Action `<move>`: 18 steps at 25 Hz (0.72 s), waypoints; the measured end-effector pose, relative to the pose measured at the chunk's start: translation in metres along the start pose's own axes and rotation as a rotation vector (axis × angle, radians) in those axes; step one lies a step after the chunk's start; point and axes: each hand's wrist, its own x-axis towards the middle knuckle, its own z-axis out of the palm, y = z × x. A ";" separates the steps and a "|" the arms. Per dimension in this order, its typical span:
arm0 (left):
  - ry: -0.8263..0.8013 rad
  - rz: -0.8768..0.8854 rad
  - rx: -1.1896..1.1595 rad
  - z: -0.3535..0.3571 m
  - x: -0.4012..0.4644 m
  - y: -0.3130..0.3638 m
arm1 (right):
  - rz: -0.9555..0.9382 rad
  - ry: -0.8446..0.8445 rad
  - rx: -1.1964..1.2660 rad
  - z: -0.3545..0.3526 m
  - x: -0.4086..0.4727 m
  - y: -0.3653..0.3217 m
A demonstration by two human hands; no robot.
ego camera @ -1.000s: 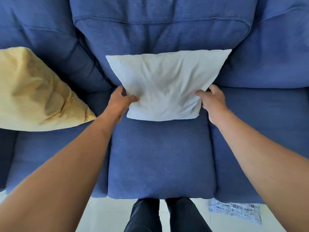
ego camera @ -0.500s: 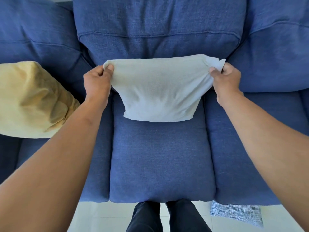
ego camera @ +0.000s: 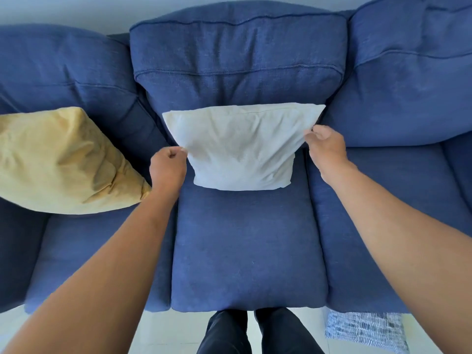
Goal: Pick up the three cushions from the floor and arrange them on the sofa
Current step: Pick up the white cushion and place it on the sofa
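Note:
A white cushion [ego camera: 242, 146] leans upright against the middle backrest of the blue sofa [ego camera: 245, 246]. My left hand [ego camera: 167, 166] is beside the cushion's left edge, fingers curled, fingertips just touching the fabric. At the right edge, below the top corner, my right hand [ego camera: 325, 146] pinches the cushion between thumb and fingers. A yellow cushion [ego camera: 63, 162] lies tilted on the left seat. Part of a blue-and-white patterned cushion [ego camera: 365, 330] shows on the floor under the sofa's front right.
My legs in dark trousers [ego camera: 255, 333] stand on the pale tiled floor [ego camera: 163, 330], right against the middle seat's front edge. The right seat [ego camera: 383, 213] has nothing on it. A pale wall runs behind the sofa.
Both hands have let go of the white cushion's top corners and dropped to its side edges. The cushion now stands taller against the backrest. The view has pulled back.

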 end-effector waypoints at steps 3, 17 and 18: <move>-0.101 0.064 0.162 0.006 -0.053 -0.016 | -0.044 -0.071 -0.210 -0.010 -0.041 0.017; -0.578 0.774 0.616 0.044 -0.251 -0.039 | -0.105 0.125 -0.762 -0.099 -0.256 0.115; -0.600 0.830 0.651 0.044 -0.266 -0.043 | -0.089 0.157 -0.765 -0.104 -0.273 0.124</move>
